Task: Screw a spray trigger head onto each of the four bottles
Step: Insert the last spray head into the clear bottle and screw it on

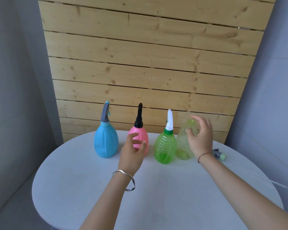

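Three of four bottles carry heads: blue bottle (106, 142), pink bottle (140, 135), green ribbed bottle (165, 147). The fourth, a clear bottle (184, 143), stands at the right end of the row, neck bare, just beside the green one. Its spray trigger head (219, 154) lies on the white tabletop (165, 188) to the right, dip tube trailing toward the edge.

Step in hand, as I judge it — taking hold of the clear bottle. To do it well: hold the body low and firm so the light shell does not tip into its neighbour, feed the long tube straight into the neck first, then seat the collar square before turning; a tilted start would likely cross the thread.

Right hand (200, 136): grip spread, fingers curled loosely in front of the bottle's shoulder, holding nothing; actual contact cannot be told. Left hand (133, 151): grip also spread and empty — hovering in front of the pink bottle.
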Demonstrator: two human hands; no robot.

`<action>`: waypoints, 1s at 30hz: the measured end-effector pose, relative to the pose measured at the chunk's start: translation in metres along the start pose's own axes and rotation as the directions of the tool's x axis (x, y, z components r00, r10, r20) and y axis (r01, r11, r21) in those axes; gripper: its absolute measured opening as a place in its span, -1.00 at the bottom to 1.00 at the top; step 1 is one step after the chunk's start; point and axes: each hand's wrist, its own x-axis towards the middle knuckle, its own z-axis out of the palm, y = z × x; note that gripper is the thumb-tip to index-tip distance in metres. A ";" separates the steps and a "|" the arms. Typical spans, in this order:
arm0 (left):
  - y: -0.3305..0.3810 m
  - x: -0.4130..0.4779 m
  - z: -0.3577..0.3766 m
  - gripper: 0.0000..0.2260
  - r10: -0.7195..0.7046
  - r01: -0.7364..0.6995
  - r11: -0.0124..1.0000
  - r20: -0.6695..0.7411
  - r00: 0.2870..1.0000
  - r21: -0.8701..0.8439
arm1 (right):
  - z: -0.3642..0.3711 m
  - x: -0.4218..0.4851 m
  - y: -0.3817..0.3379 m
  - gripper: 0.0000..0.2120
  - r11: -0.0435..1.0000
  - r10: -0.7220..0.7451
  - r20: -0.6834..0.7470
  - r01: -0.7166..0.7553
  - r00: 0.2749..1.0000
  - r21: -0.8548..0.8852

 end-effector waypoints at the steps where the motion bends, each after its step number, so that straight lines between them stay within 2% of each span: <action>1: 0.000 -0.001 0.002 -0.62 0.006 -0.006 1.000 0.008 1.000 0.002 | -0.003 0.007 0.004 -0.58 0.999 0.008 0.000 -0.008 1.000 -0.041; 3: 0.002 -0.002 0.006 -0.63 0.004 -0.004 1.000 0.029 1.000 -0.009 | -0.007 0.019 0.012 -0.55 0.993 0.098 0.118 -0.090 0.988 -0.072; 5: 0.004 -0.003 0.009 -0.62 -0.020 0.024 0.997 0.057 0.998 -0.077 | -0.006 0.026 0.021 -0.53 0.982 0.188 0.268 -0.180 0.945 -0.056; 7: 0.008 -0.003 0.015 -0.62 -0.051 0.063 0.990 0.092 0.994 -0.129 | -0.006 0.028 0.028 -0.57 0.973 0.225 0.351 -0.227 0.909 -0.037; 12: 0.015 -0.005 0.028 -0.70 -0.047 0.071 0.982 0.135 0.990 -0.176 | -0.015 0.017 0.030 -0.80 0.977 0.190 0.255 -0.210 0.948 0.050; 15: 0.018 -0.013 0.039 -0.71 0.017 0.010 0.989 0.181 0.983 -0.149 | -0.030 0.011 0.021 -0.82 0.973 0.176 0.153 -0.195 0.972 0.121; 17: 0.020 -0.022 0.050 -0.64 0.095 -0.083 0.995 0.236 0.967 -0.059 | -0.043 0.008 0.011 -0.82 0.964 0.173 0.054 -0.181 0.983 0.197; 19: 0.022 -0.032 0.063 -0.43 0.134 -0.143 0.990 0.290 0.948 0.011 | -0.058 0.007 0.003 -0.81 0.949 0.191 0.028 -0.192 0.981 0.252; 21: 0.024 -0.037 0.072 -0.21 0.151 -0.166 0.986 0.316 0.937 0.021 | -0.069 0.003 -0.002 -0.80 0.924 0.210 0.109 -0.233 0.972 0.302; 23: 0.029 -0.041 0.083 -0.11 0.152 -0.164 0.986 0.363 0.919 0.003 | -0.079 -0.002 -0.001 -0.82 0.899 0.213 0.232 -0.283 0.949 0.333; 25: 0.030 -0.043 0.093 -0.16 0.131 -0.139 0.990 0.422 0.897 -0.011 | -0.087 -0.005 0.003 -0.84 0.871 0.221 0.349 -0.345 0.911 0.349; 27: 0.029 -0.046 0.105 -0.29 0.118 -0.140 0.990 0.453 0.884 0.016 | -0.100 -0.005 0.015 -0.83 0.872 0.242 0.417 -0.385 0.876 0.304; 30: 0.025 -0.047 0.110 -0.38 0.102 -0.135 0.990 0.456 0.884 0.042 | -0.116 -0.001 0.049 -0.83 0.883 0.331 0.407 -0.432 0.851 0.185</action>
